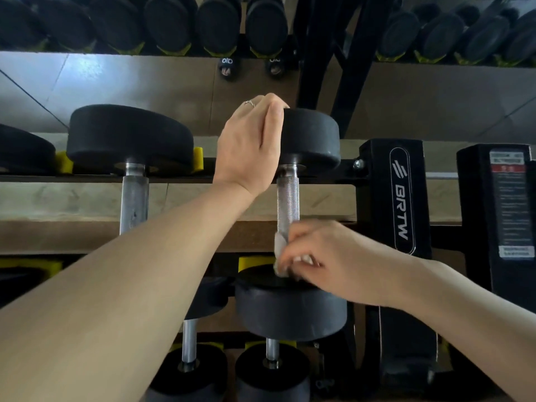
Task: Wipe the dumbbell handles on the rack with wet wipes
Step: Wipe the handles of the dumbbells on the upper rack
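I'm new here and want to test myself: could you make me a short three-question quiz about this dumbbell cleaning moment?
1. True or false: the left hand rests on the far weight head.
2. The right hand pinches what?
A. wet wipe
B. brush
C. sponge
3. Which end of the knurled handle is being wiped?

Key: 1 true. 2 A. 3 the near end, by the near weight head.

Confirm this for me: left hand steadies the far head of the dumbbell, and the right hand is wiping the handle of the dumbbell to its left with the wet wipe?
Not quite. The head view shows the right hand holding the wet wipe on the handle of the same dumbbell whose far head the left hand steadies.
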The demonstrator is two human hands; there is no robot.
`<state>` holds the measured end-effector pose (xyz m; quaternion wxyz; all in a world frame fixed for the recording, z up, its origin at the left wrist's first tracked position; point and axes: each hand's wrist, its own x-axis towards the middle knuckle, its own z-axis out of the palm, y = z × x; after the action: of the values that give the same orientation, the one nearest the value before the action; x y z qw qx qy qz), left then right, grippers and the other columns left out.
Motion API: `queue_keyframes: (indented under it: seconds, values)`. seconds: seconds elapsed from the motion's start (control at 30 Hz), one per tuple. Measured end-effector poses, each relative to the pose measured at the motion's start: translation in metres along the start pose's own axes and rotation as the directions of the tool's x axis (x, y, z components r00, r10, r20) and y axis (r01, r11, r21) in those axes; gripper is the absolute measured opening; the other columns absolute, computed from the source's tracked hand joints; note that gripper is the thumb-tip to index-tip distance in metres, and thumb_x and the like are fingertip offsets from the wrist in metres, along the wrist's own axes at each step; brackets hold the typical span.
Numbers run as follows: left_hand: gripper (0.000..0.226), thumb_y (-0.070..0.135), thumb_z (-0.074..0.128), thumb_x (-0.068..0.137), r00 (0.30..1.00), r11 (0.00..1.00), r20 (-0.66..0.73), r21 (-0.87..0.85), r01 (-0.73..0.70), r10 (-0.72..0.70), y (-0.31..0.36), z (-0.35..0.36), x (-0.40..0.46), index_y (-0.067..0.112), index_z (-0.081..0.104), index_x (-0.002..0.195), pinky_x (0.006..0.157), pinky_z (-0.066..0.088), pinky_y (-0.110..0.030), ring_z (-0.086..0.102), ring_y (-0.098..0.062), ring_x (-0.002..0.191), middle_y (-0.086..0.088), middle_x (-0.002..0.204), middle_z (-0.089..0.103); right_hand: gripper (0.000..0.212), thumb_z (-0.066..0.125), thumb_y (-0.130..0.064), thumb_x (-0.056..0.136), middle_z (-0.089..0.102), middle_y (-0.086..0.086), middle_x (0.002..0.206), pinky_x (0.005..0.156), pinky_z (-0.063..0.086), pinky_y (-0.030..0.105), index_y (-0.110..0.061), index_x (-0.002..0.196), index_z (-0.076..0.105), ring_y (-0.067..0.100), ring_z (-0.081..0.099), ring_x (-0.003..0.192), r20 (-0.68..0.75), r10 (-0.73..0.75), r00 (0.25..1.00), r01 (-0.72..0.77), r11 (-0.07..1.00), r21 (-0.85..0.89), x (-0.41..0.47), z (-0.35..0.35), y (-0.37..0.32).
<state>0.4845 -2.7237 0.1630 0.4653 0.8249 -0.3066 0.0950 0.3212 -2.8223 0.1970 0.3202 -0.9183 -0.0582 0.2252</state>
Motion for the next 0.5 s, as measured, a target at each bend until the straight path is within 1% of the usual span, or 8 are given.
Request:
queue_keyframes:
  seconds: [0.03,0.07,0.17,0.2,0.23,0.3,0.4,0.5]
  values:
    - [0.031,0.021,0.03,0.11,1.0,1.0,0.0,0.001,-0.003,0.003,0.0,0.0,0.0,0.02,0.053,0.089,0.074,0.039,-0.026,0.053,-0.015,0.083,0.006,0.082,0.053,0.02,0.06,-0.02,0.098,0.054,-0.018,0.096,0.08,0.045,0.017,-0.03,0.104,0.076,0.0,0.055,0.088,0.035,0.023,0.999,-0.024,0.999,0.046,-0.004,-0.002,0.002]
    - [0.032,0.021,0.029,0.11,1.0,1.0,-0.001,0.001,-0.005,0.005,0.0,0.0,0.0,0.019,0.053,0.089,0.074,0.04,-0.028,0.053,-0.016,0.083,0.006,0.082,0.053,0.019,0.06,-0.022,0.097,0.055,-0.019,0.095,0.08,0.045,0.017,-0.031,0.104,0.076,0.0,0.056,0.089,0.021,0.042,0.999,-0.044,0.995,0.09,-0.005,-0.004,0.004]
    - [0.033,0.022,0.029,0.109,1.0,1.0,-0.003,-0.005,0.001,-0.001,0.0,0.0,-0.001,0.016,0.056,0.091,0.072,0.037,-0.028,0.05,-0.014,0.082,0.014,0.078,0.047,0.019,0.062,-0.023,0.095,0.057,-0.018,0.097,0.082,0.049,0.02,-0.029,0.108,0.075,0.002,0.057,0.089,-0.221,0.028,0.975,0.002,0.991,0.135,0.001,-0.002,0.007]
    - [0.033,0.022,0.029,0.109,1.0,1.0,-0.005,-0.004,0.002,-0.002,0.0,0.001,-0.001,0.017,0.056,0.091,0.072,0.035,-0.026,0.048,-0.012,0.081,0.017,0.077,0.044,0.02,0.063,-0.023,0.096,0.056,-0.018,0.099,0.083,0.049,0.019,-0.028,0.111,0.074,0.002,0.057,0.089,-0.23,0.014,0.973,0.014,0.993,0.119,0.004,0.001,0.005]
    - [0.032,0.023,0.029,0.109,1.0,1.0,-0.005,0.001,0.0,0.0,0.0,0.001,-0.001,0.018,0.055,0.09,0.072,0.034,-0.024,0.047,-0.011,0.081,0.019,0.076,0.042,0.02,0.062,-0.022,0.096,0.053,-0.018,0.098,0.082,0.048,0.018,-0.027,0.111,0.074,0.002,0.057,0.088,-0.196,-0.004,0.981,0.023,0.995,0.093,0.005,0.007,0.003]
    - [0.03,0.023,0.029,0.109,1.0,1.0,-0.005,0.009,0.0,0.0,0.002,0.0,-0.001,0.021,0.052,0.09,0.072,0.034,-0.022,0.046,-0.01,0.08,0.02,0.076,0.041,0.02,0.062,-0.022,0.097,0.048,-0.017,0.093,0.074,0.043,0.016,-0.027,0.109,0.077,0.002,0.053,0.081,-0.111,-0.02,0.994,0.026,0.998,0.049,0.004,0.017,0.002]
    - [0.033,0.022,0.029,0.109,1.0,1.0,-0.008,0.009,0.011,-0.01,0.001,0.0,-0.001,0.017,0.055,0.09,0.074,0.037,-0.026,0.048,-0.012,0.082,0.015,0.078,0.045,0.021,0.061,-0.025,0.097,0.049,-0.017,0.09,0.074,0.037,0.013,-0.033,0.109,0.077,-0.003,0.049,0.083,-0.012,0.07,0.997,-0.069,0.994,0.08,-0.001,0.012,0.008]
    - [0.035,0.019,0.03,0.109,1.0,1.0,-0.007,0.004,0.012,-0.012,0.001,0.0,-0.001,0.012,0.058,0.091,0.075,0.038,-0.027,0.048,-0.013,0.083,0.01,0.081,0.048,0.021,0.061,-0.03,0.097,0.052,-0.025,0.09,0.072,0.037,0.012,-0.041,0.108,0.075,-0.011,0.05,0.083,0.094,0.112,0.989,-0.123,0.986,0.115,0.0,0.003,0.01]
